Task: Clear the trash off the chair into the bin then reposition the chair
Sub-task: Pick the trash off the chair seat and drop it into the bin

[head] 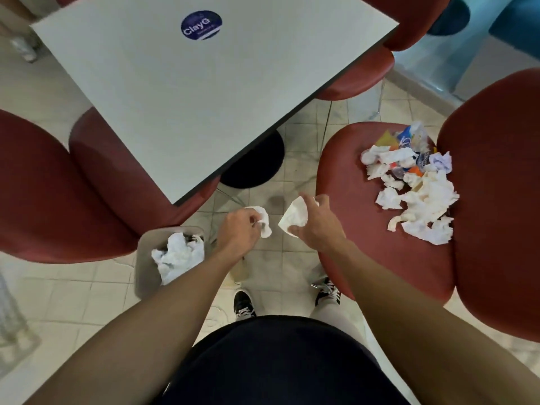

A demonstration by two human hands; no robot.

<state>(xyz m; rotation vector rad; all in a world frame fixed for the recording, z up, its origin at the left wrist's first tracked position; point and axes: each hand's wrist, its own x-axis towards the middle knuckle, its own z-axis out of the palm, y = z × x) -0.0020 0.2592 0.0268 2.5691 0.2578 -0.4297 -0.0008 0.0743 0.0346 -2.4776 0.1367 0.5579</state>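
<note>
Head view, looking down. My left hand (238, 229) is closed around a crumpled white tissue (262, 220), held over the tiled floor (280, 258) just right of the bin (145, 260). My right hand (317, 225) pinches a folded white napkin (293, 219) between thumb and fingers, close beside the left hand and just off the front edge of the red chair (350, 182).

The bin stands on the floor at lower left, beside another red chair (58, 200), and already holds a wad of white paper (178, 257).

On the red chair's seat, toward the backrest, lies the trash pile (415, 185): many crumpled white tissues, with coloured wrappers (407, 138) at the far end. The pile touches or nearly touches the base of the backrest; I cannot tell which.

The white table (190, 97) sits ahead with a round blue sticker (201, 25) on top. My black shoes (244, 304) show below.
</note>
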